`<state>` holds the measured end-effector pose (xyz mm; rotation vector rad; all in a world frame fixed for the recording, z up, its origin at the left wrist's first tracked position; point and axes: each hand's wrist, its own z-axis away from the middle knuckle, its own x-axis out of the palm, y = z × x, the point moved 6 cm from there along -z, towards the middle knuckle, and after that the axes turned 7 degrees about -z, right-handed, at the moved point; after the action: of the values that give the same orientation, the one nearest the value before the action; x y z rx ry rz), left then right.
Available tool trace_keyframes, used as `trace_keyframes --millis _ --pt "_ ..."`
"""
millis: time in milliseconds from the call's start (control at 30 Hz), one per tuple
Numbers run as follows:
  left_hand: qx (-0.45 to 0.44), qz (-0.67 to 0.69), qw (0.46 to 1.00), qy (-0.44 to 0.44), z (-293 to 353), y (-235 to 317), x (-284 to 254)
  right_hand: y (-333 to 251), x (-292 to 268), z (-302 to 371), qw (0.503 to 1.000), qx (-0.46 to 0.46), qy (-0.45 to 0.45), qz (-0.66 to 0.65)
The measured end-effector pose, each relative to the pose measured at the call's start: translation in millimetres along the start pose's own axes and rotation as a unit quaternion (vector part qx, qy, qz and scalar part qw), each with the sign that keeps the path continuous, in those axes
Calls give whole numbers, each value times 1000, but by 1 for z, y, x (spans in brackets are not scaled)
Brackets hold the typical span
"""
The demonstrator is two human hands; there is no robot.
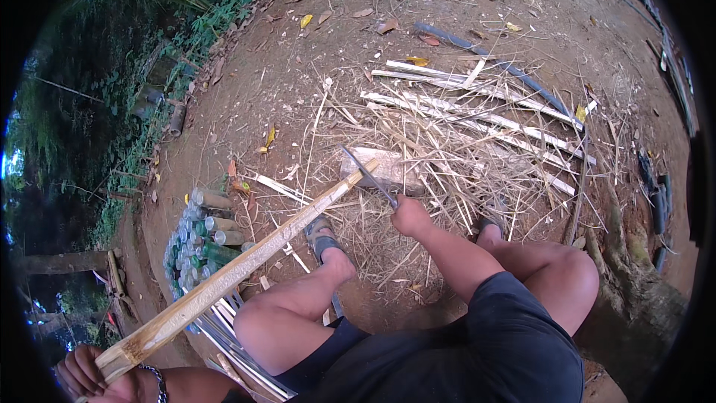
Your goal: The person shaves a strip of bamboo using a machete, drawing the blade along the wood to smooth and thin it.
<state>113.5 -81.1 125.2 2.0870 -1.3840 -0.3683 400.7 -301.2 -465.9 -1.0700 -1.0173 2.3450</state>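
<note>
At the lower left, my left hand (83,375) is closed round the near end of a long split bamboo piece (231,274). The piece slants up to the right, and its far end lies at a short wooden block (395,170) on the ground. My right hand (410,216) grips a long-bladed knife (367,175); its handle is hidden in the fist. The dark blade points up and to the left, crossing the bamboo near its far end. I cannot tell whether the edge is cutting in.
Thin shavings (380,254) cover the ground between my feet. Pale split strips (485,116) and a dark pipe (492,60) lie beyond. Bottles (198,246) are heaped at left, more strips (239,351) by my left leg. Tree roots (626,276) stand at right.
</note>
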Motion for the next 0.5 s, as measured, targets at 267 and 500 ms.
trace_keyframes --millis 267,500 --pt "35 -17 996 75 18 -1 -8 -10 -30 5 994 -12 -25 103" --pt "78 35 995 45 33 2 23 -136 -24 134 986 -163 -27 -30"
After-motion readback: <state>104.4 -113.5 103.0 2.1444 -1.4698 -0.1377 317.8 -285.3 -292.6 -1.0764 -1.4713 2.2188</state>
